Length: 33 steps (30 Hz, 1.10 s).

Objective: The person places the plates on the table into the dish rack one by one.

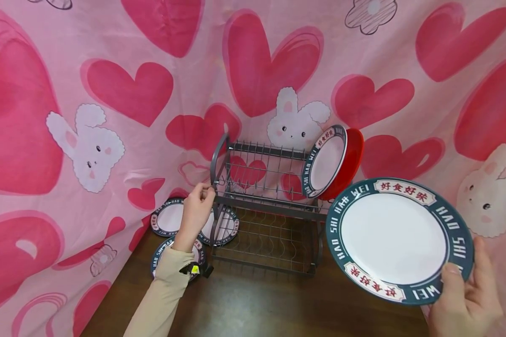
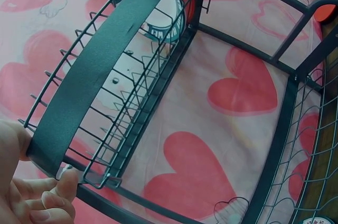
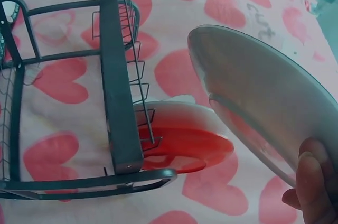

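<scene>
My right hand [image 1: 468, 292] pinches the rim of a white plate [image 1: 392, 234] with a dark teal lettered border, thumb on the upper face. This plate is held in the air right of the dark two-tier dish rack [image 1: 274, 204], and its pale underside [image 3: 253, 81] shows in the right wrist view. At the rack's upper left corner my left hand [image 1: 199, 203] grips the frame with curled fingers, seen closer as the hand [image 2: 39, 197] in the left wrist view. A similar patterned plate [image 1: 326, 161] and a red plate [image 1: 352, 157] stand upright at the upper tier's right end.
Several patterned plates, among them one plate [image 1: 168, 217], lie on the brown wooden surface [image 1: 253, 304] left of the rack. Pink cloth [image 1: 152, 42] with hearts and rabbits hangs behind and at the sides. The lower tier [image 1: 265, 238] has wire slots.
</scene>
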Motion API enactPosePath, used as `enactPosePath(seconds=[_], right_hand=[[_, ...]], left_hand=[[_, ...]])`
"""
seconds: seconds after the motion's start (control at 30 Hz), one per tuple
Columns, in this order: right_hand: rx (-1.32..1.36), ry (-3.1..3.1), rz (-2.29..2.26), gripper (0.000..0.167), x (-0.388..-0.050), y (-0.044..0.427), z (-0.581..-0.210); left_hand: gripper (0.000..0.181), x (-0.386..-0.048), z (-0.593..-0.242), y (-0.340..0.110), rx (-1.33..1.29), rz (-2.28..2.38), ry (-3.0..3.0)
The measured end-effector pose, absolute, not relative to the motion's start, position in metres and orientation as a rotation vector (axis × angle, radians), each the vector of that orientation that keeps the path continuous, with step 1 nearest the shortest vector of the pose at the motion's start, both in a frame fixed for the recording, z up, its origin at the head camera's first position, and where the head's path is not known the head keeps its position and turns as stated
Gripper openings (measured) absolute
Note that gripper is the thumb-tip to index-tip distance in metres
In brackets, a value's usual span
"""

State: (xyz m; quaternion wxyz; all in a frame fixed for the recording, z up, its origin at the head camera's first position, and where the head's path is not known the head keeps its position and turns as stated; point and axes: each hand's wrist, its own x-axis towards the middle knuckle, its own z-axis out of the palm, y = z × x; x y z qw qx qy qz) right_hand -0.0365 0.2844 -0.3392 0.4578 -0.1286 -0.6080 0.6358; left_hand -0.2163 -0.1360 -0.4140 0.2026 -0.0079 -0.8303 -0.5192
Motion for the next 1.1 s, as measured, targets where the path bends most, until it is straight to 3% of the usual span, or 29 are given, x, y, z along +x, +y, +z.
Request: enactPosePath(seconds=[1.1], right_hand=[[-0.242, -1.933, 1.016, 0.056, -0.034, 0.248, -0.306]], left_hand=[[0.029, -0.217, -0.413, -0.136, -0.004, -1.445, -2.325]])
